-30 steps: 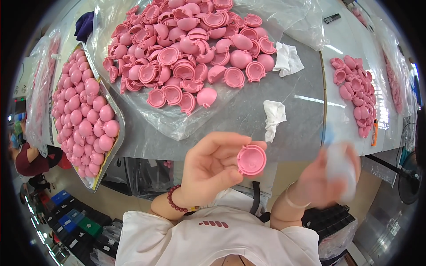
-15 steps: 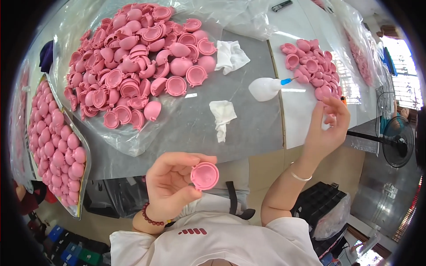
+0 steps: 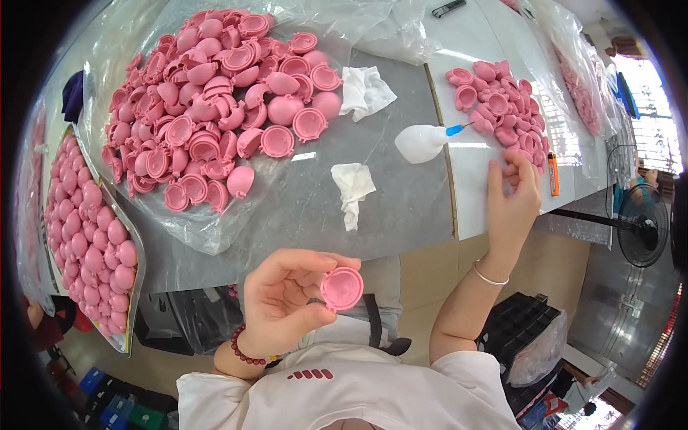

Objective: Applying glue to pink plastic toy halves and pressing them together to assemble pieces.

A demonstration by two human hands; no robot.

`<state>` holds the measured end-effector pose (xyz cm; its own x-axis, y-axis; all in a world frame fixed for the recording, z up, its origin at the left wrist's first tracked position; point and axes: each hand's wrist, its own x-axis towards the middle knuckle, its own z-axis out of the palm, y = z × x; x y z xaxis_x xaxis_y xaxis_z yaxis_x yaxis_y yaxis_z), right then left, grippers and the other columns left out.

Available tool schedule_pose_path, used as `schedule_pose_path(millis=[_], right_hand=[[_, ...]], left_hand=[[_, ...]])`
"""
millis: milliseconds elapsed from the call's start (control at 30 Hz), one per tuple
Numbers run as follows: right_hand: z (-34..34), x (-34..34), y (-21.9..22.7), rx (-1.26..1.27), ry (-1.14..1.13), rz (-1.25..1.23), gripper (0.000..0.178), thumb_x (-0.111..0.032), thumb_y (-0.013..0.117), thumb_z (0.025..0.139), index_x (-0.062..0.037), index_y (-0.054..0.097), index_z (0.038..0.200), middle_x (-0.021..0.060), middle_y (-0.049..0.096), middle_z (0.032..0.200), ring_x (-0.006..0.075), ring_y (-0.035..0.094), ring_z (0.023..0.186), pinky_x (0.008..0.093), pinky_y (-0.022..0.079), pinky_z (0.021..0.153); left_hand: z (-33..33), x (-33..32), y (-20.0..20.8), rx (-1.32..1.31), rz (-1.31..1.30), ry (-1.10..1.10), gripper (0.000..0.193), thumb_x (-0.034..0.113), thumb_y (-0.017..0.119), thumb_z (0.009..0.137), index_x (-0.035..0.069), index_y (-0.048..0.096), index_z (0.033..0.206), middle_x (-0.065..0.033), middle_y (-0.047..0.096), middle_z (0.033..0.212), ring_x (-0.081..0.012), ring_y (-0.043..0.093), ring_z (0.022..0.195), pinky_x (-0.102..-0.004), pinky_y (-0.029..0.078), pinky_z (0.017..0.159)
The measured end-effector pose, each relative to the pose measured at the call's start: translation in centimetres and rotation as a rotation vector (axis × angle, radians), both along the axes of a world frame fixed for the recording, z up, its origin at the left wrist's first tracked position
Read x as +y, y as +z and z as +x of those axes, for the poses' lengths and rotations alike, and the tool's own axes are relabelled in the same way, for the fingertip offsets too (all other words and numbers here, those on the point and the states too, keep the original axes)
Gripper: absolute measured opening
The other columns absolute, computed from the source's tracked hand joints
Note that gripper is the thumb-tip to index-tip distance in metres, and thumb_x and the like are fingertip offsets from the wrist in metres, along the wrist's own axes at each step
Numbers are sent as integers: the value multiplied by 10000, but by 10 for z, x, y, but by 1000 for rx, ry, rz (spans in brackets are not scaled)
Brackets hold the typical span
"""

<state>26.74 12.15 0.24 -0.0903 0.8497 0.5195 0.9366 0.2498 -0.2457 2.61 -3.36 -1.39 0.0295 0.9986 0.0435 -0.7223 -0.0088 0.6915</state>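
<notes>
Two hands are at work: the left hand (image 3: 283, 297) pinches a pink cup (image 3: 342, 289) between thumb and fingers, its hollow side up, just off the near edge of the bench (image 3: 287, 233). The right hand (image 3: 514, 197) is loosely open, thumb parted from bent fingers, at the near end of a small pile of pink pieces (image 3: 498, 104) on the right; whether its fingertips touch one, I cannot tell. Just left of that pile lies a white bottle (image 3: 419, 145) with a blue tip; an orange stick (image 3: 553, 175) lies to its near right. Farther left are two crumpled white tissues (image 3: 367, 93), then a large heap of pink shells (image 3: 208, 93) on clear plastic (image 3: 218, 235). Pink balls (image 3: 89, 236) fill a tray (image 3: 137, 287) at far left.
</notes>
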Motion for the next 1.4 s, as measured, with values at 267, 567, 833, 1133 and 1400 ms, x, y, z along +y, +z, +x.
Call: schedule_pose_path(millis=[267,567,833,1133,1400], right_hand=[[13,3,5,58,-17,67,213,-76,630,722,15,546,896,41,498,833,117,453,707,241,398,660],[14,-15,6,640,241,-183,141,-26,580,759,22,520,878,-14,476,803,43,403,634,175,309,502],[-9,-29,17,560,160,-436,182,6,567,734,15,565,916,38,515,849,66,470,653,170,372,478],[-32,-52,27,445,519,-318,253,15,610,655,22,588,907,75,534,867,131,514,701,211,420,535],[-75,-71,5,622,979,-367,362,10,674,475,2,596,828,120,568,820,194,547,670,253,429,532]], left_hand=[[1,1,1,17,3,-8,393,-40,629,715,-51,438,1058,-259,501,1092,-227,555,962,-322,453,828],[5,3,9,126,-140,85,460,159,733,669,10,451,1000,-219,547,1005,-173,609,698,-245,514,589],[3,4,10,118,-144,86,458,161,736,665,12,452,992,-222,549,1001,-183,613,683,-251,515,584],[1,8,5,277,28,62,422,22,689,681,-36,459,1030,-245,518,1056,-222,597,835,-293,514,691],[0,8,6,492,52,85,368,-92,655,647,-69,540,996,-243,534,1047,-247,589,893,-310,497,762]])
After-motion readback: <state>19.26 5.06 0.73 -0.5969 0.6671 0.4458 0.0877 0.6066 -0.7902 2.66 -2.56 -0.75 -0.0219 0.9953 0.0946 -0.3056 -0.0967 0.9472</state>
